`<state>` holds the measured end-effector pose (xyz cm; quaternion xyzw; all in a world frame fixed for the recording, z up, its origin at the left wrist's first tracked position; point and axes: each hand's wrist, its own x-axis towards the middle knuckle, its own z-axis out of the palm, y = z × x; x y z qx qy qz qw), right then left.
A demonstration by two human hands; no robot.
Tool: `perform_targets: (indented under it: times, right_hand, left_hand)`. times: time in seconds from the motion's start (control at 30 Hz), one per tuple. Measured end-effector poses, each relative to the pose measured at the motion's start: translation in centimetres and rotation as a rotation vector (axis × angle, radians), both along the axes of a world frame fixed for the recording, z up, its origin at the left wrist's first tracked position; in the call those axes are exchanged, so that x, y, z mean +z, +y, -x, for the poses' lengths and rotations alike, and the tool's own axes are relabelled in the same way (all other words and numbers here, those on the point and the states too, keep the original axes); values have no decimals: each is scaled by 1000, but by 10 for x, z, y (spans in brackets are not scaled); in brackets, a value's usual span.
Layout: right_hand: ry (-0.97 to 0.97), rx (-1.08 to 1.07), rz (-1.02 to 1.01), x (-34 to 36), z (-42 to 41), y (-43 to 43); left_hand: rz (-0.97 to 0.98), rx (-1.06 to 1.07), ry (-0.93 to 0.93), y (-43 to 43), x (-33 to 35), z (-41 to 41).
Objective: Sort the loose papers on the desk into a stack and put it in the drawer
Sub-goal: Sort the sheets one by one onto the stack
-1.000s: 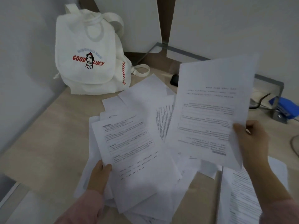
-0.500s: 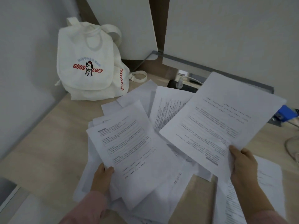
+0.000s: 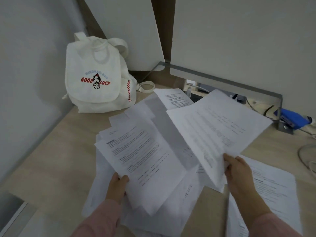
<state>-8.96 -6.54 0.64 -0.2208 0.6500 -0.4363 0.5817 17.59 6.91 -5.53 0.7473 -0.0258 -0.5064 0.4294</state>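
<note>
Pale wooden desk (image 3: 56, 151) against white walls (image 3: 239, 31), dimly lit.

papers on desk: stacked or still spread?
Spread. The sheets lie fanned and overlapping at angles; left hand and right hand each pinch separate sheets.

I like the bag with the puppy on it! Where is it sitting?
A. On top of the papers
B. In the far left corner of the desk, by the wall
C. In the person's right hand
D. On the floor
B: the white bag stands upright on the desk in the back left corner, behind the spread papers, and neither hand touches it.
</note>
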Motion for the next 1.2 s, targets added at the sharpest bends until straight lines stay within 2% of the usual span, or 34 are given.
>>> perform_targets:
  times: [0.23,0.4,0.47,0.53,0.67,0.73,0.8,0.9,1.0,1.1,1.2]
  right_hand:
    - [90,308,-289,-33,-34,59]
    - [59,595,-460,-38,-43,80]
    - [50,568,-423,-39,-37,80]
    - [10,446,-351,-39,-30,77]
    - [-232,216,-326,-35,-29,69]
    - [-340,277,-350,-33,-39,69]
    - [-364,493,-384,-34,-46,71]
    - [-229,749,-375,-33,-46,68]
    - [36,651,-196,-37,-33,45]
    - [486,578,40,-42,-12,4]
    - [879,680,112,-47,3,-40]
  left_hand:
    - [109,80,158,-2,3,12]
    - [120,121,257,-2,1,12]
    - [117,118,245,-1,-1,11]
    - [99,103,198,0,-3,11]
    - [122,61,174,1,-4,11]
    - [129,51,166,1,-8,10]
    - [131,43,160,2,-11,10]
    - [128,16,132,5,-14,8]
    - [136,-15,90,3,-14,5]
    - [141,-24,56,1,-17,2]
    - [144,-30,32,-1,-21,1]
